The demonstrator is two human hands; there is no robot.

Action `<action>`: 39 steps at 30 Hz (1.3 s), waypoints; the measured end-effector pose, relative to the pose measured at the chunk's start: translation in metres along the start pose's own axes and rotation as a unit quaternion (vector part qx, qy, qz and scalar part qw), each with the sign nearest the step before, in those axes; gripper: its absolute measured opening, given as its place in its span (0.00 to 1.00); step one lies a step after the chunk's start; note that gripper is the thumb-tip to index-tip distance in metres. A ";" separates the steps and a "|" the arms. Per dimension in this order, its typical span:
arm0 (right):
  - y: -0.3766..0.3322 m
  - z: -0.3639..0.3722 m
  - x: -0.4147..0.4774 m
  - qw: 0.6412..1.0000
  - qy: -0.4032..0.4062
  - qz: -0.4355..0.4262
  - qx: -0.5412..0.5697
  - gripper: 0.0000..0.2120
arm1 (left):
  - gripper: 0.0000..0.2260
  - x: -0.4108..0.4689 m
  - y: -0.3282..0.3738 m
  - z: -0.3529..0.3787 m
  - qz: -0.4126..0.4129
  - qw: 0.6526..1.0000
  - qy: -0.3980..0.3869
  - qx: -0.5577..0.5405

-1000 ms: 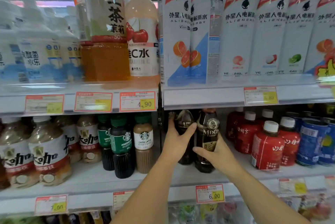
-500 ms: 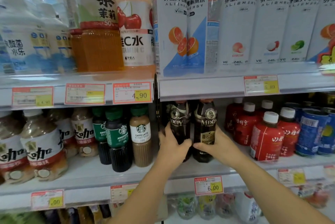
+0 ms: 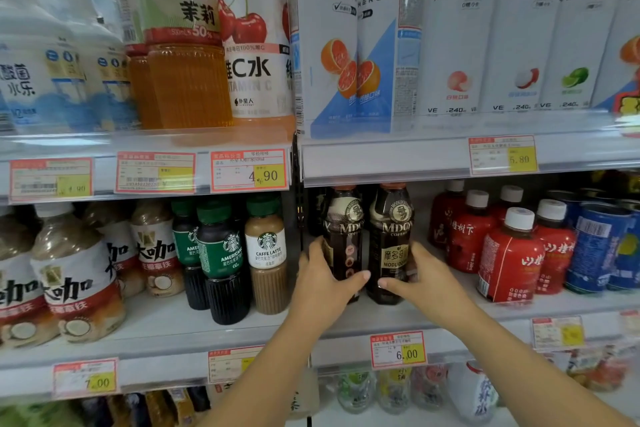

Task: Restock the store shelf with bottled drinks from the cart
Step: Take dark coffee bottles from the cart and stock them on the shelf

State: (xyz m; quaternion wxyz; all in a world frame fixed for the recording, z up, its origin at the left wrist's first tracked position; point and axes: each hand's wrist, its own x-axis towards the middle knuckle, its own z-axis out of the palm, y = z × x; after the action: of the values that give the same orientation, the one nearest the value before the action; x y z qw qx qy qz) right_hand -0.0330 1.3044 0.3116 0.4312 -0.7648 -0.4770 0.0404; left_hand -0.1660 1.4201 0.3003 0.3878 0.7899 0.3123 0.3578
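Left hand point(image 3: 322, 284) lower (coffee bottles point(image 3: 389, 219) upright)

Just 1 head cam here, wide-angle, facing straight at the shelf point(image 3: 156, 322) from close up, about level with its middle row.

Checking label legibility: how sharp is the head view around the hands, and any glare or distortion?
Head view: coffee bottles, left hand and right hand fairly sharp; far-left white bottles blurred; clear shelf rail glares and bows.
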 end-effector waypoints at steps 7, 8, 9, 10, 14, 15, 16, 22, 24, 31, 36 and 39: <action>0.003 -0.002 -0.002 1.000 -0.002 0.005 -0.003 0.24 | 0.31 0.002 -0.002 -0.005 -0.010 1.000 -0.005 0.003; 0.002 -0.002 -0.002 1.000 -0.002 0.004 -0.002 0.24 | 0.32 0.001 0.001 -0.001 -0.023 0.999 0.019 0.034; 0.001 -0.001 -0.002 1.000 -0.004 0.002 -0.002 0.24 | 0.32 -0.001 0.003 0.000 -0.028 0.997 0.025 0.060; 0.001 0.000 -0.003 1.000 -0.006 0.001 -0.003 0.24 | 0.31 -0.002 0.002 0.000 -0.025 0.998 0.008 0.065; 0.003 0.000 -0.002 1.000 -0.009 0.004 -0.010 0.24 | 0.26 -0.003 -0.005 -0.013 0.006 0.994 -0.107 -0.011; 0.003 0.000 0.000 1.000 -0.008 0.005 -0.013 0.24 | 0.25 -0.003 -0.005 -0.014 0.007 0.995 -0.102 -0.005; 0.002 0.001 0.003 1.000 -0.008 0.004 -0.020 0.24 | 0.25 0.000 -0.005 -0.013 0.004 0.996 -0.086 0.000; -0.001 0.020 0.039 0.999 0.014 -0.002 -0.029 0.24 | 0.27 0.032 -0.002 0.009 -0.076 0.997 0.023 -0.016; 0.000 0.031 0.057 0.999 0.025 0.001 -0.025 0.25 | 0.28 0.047 -0.004 0.013 -0.101 0.993 0.050 -0.031; 0.005 0.058 0.110 0.996 0.079 0.030 -0.004 0.22 | 0.28 0.093 -0.007 0.021 -0.139 0.980 0.089 -0.108; 0.012 0.065 0.117 0.995 0.089 0.032 0.009 0.22 | 0.27 0.102 -0.012 0.026 -0.128 0.982 0.104 -0.094; 0.016 0.068 0.118 0.994 0.097 0.036 0.018 0.23 | 0.27 0.103 -0.016 0.030 -0.127 0.982 0.102 -0.092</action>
State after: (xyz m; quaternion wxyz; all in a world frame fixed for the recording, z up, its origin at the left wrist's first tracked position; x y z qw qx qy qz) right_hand 0.0102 1.4342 0.2990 0.4873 -0.7741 -0.4040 -0.0098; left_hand -0.0889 1.4966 0.3068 0.4675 0.6642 0.4135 0.4114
